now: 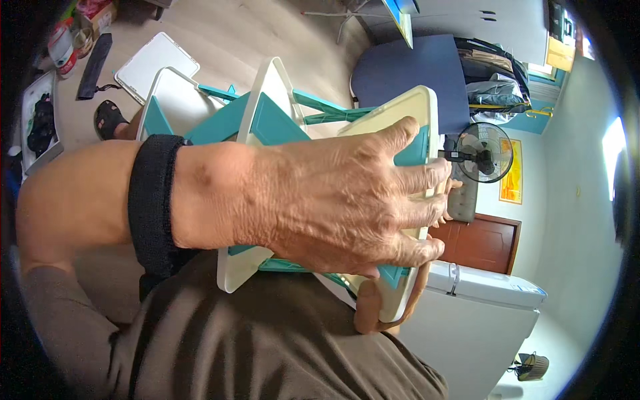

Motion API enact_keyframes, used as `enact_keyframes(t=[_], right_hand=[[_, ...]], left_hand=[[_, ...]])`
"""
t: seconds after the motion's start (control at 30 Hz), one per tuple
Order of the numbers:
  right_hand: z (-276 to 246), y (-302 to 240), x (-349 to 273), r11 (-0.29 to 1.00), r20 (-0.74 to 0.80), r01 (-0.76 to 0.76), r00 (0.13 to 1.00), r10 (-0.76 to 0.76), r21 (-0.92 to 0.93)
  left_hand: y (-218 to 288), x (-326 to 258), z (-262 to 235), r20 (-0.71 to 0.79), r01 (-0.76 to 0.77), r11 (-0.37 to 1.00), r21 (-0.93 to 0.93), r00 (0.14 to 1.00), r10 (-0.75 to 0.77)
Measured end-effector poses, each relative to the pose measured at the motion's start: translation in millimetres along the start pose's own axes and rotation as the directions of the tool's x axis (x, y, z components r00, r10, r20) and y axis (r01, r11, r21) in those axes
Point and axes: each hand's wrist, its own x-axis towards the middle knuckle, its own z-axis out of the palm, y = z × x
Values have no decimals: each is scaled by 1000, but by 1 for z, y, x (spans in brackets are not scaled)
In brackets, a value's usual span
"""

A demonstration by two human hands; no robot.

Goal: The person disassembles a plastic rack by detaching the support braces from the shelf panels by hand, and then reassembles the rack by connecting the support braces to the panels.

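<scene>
The white-and-teal folding frame (pixel 277 123), its panels linked by bars, sits between my hands in front of my brown clothing (pixel 267 347). I judge it light, stiff plastic, a little slick on the flat faces and liable to shift at its joints. I'd take the end panel by its pale rim (pixel 432 110), fingers clear of the teal struts (pixel 327 110), which could nip. My left hand (pixel 333 200) lies spread across that panel, fingertips at its edge; my right hand (pixel 367 310) pinches the same panel's edge, thumb near, fingers behind. I see no writing on the frame. The white fridge (pixel 460 327) carries a small bluish label (pixel 530 288), too tiny to read.
</scene>
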Motion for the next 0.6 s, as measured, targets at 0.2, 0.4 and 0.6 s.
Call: enact_keyframes(t=[0.2,0.4,0.6], right_hand=[[-7,7,17,975,158,208,968,-194,-77],[-7,8,28,938,268,322,922,-280,-130],[-4,5,37,916,279,371,905,-320,-154]], left_hand=[[-7,-1,-1,63,-83,996,-16,994,84],[-5,-8,8,18,-71,992,104,997,69],[-2,1,-15,206,18,999,49,978,-28]])
